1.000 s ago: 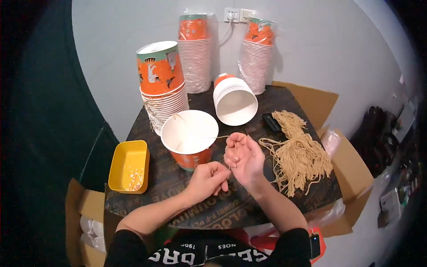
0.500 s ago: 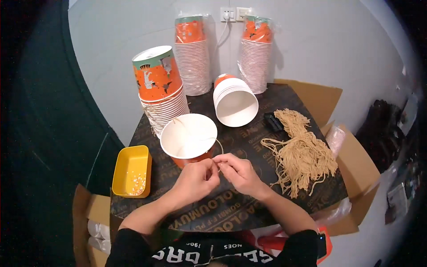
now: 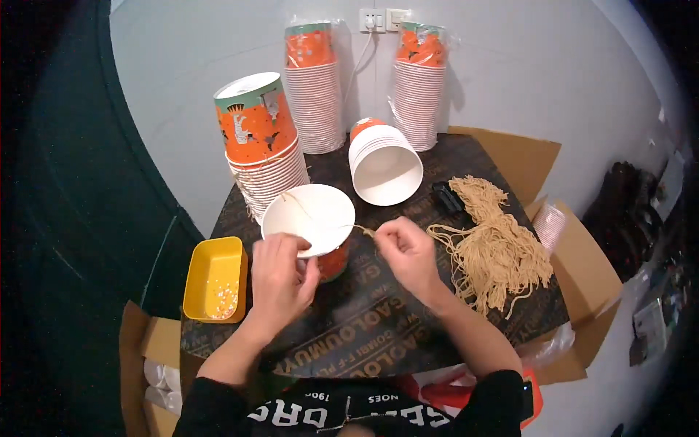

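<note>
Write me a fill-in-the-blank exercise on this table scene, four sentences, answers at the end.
1. The left hand steadies the rim of the open paper ____ in front of the person.
2. The right hand pinches a thin tan ____ at the cup's rim.
3. The small tray at the table's left edge is ____ in colour.
4. The heap of tan strings lies on the person's ____ side of the table.

Missing words: cup; string; yellow; right

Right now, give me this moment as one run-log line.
left hand: grips paper cup rim | right hand: pinches tan string at rim | string pile: right | yellow tray: left
</note>
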Tool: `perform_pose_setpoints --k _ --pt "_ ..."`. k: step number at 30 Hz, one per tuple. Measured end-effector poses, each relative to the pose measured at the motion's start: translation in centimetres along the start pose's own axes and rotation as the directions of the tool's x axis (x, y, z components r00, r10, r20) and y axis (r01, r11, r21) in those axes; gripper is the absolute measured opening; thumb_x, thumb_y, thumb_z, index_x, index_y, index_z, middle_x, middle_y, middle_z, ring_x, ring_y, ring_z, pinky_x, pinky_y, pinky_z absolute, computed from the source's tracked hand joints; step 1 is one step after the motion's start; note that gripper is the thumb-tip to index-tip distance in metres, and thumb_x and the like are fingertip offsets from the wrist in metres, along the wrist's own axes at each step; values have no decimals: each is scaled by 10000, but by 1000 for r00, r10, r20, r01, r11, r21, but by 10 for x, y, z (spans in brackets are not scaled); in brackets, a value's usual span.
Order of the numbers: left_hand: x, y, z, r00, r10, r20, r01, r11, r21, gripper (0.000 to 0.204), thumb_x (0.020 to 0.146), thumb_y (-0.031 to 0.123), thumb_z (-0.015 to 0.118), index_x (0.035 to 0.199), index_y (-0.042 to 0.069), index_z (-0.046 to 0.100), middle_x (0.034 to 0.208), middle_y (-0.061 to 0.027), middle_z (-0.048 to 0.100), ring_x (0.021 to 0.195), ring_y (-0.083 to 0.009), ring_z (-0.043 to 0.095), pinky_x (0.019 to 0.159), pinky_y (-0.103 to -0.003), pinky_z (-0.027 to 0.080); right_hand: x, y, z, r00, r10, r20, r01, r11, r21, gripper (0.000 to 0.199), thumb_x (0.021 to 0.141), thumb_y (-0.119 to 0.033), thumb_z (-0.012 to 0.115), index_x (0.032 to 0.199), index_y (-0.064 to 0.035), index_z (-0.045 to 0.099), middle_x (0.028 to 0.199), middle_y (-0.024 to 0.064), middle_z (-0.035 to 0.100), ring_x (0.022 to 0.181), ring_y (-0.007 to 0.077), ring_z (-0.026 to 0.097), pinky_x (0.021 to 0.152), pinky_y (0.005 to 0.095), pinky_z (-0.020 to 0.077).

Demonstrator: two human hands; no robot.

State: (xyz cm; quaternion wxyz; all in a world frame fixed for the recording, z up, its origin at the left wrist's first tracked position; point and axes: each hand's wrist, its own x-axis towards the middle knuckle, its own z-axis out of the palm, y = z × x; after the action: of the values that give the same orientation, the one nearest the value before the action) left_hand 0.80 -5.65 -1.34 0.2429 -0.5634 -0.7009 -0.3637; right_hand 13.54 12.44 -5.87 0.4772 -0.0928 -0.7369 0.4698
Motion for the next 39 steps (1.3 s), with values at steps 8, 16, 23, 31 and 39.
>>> perform_pose_setpoints --k 8,16,23,31,39 --pt "-14 -19 9 979 -43 197 37 999 34 205 741 13 698 929 40 622 841 -113 622 934 -322 592 1065 -665 204 -9 -16 10 985 -167 -35 162 980 -118 78 811 40 654 848 -16 615 842 72 544 605 124 523 527 257 421" --pt "-26 9 -7 982 -43 183 47 999 -18 108 747 2 701 823 42 634 776 -96 616 862 -275 609 1090 -652 181 -42 -19 27 952 -301 62 307 937 -165 156 739 86 659 804 -33 583 822 70 524 509 106 410 460 246 341" --pt "-30 13 -14 979 -59 195 67 997 -37 140 768 10 691 894 39 636 795 -90 605 868 -270 610 1105 -618 189 -48 -20 23 970 -219 105 239 939 -247 140 740 37 660 775 -35 544 800 107 508 630 291 582 542 382 485" --pt "3 -6 -27 933 -116 341 208 946 -247 109 866 -10 580 953 11 641 887 -129 651 891 -317 618 942 -417 455 -47 -20 26 966 -231 116 251 946 -206 140 748 36 663 775 -28 541 798 103 504 620 288 583 532 378 484" --pt "39 -13 -17 651 -126 748 460 850 -257 205 939 39 548 1110 -42 626 991 -111 696 946 -157 651 830 -300 505 -46 -20 26 968 -222 118 244 943 -229 139 749 32 667 773 -26 542 799 107 513 623 292 591 534 385 489"
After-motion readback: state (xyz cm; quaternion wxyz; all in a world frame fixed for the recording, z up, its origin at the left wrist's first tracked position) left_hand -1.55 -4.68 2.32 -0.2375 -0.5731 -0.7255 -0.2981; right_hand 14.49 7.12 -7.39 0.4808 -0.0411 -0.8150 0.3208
